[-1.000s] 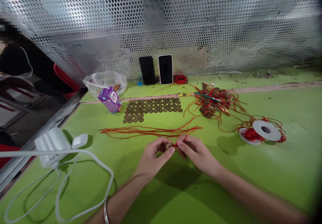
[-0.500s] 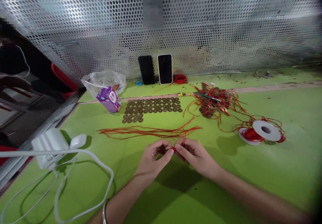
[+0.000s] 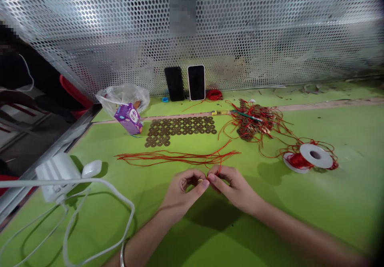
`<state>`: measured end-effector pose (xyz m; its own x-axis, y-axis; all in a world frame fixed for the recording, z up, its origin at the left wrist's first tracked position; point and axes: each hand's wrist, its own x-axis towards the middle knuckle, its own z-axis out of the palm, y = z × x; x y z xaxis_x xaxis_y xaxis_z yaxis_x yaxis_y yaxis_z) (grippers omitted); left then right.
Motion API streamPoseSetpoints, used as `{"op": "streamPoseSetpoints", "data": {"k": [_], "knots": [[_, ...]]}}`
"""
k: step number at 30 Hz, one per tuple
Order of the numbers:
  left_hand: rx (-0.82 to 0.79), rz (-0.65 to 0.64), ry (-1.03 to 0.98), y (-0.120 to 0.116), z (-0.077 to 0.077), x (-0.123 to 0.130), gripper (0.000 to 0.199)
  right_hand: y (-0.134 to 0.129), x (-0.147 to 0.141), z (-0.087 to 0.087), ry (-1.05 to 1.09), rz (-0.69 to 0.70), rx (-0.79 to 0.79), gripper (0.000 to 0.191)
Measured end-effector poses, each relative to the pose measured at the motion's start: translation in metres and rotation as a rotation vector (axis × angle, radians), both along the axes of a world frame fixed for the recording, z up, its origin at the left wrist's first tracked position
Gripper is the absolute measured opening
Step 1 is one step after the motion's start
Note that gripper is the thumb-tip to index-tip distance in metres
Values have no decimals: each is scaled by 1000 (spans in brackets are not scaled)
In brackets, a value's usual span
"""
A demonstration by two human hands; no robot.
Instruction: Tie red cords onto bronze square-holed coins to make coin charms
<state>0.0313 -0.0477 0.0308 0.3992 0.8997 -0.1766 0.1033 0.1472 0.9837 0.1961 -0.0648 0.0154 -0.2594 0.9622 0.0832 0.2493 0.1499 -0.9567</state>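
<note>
Both my hands meet low over the green table, their fingertips almost touching. My left hand is closed in a pinch on a red cord; a small brass-toned edge shows by its fingertips, too small to make out for sure. Thumb and forefinger of my right hand pinch the same red cord, which sticks up above them. Just beyond the hands lies a loose bundle of cut red cords. Behind it, round brown coins with centre holes are laid out in rows.
Right of the coins is a tangled heap of corded coins with green tweezers on top. A spool of red cord stands at right. Two phones lean on the mesh. A purple box, white charger and cables occupy the left.
My left thumb has shifted slightly right, closer to the right fingertips, covering more of the cord between them. The view has drifted a little; the table items are otherwise unchanged.
</note>
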Motion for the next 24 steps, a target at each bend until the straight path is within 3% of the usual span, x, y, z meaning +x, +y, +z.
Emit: {"op": "streamPoseSetpoints", "data": {"k": [6,14,24], "knots": [[-13,6,41,0,-3,2,27,-1,0,-1,-19,-33,21,34],[-60,-127,9,0,-6,1,38,-2,-1,-2,-4,-34,35,32],[-42,-90,-26,0,3,0,37,-2,-2,0,-13,30,15,34]]}}
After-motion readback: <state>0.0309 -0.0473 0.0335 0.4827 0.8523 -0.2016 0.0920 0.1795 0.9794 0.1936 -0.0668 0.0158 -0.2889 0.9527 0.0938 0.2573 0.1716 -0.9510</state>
